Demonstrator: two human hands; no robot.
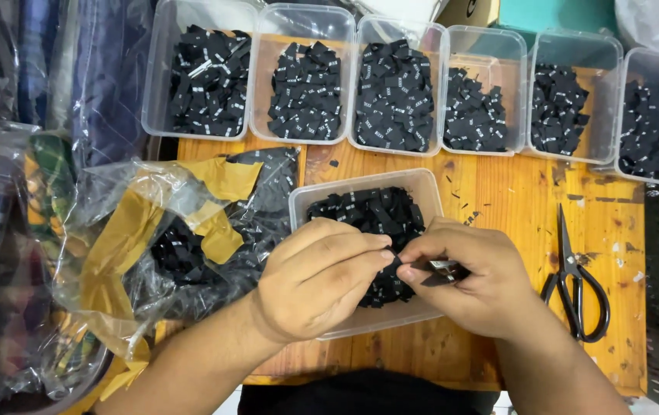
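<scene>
A small black label (441, 270) is pinched between the fingertips of the right hand (464, 280), and its near end is met by the closed fingertips of the left hand (318, 280). A slip could easily happen here: the label is tiny and held only at its edges, so it may be dropped back among the loose labels in the tub (310, 201) directly below. Scissors (575, 280) are seen at three o'clock, untouched.
</scene>
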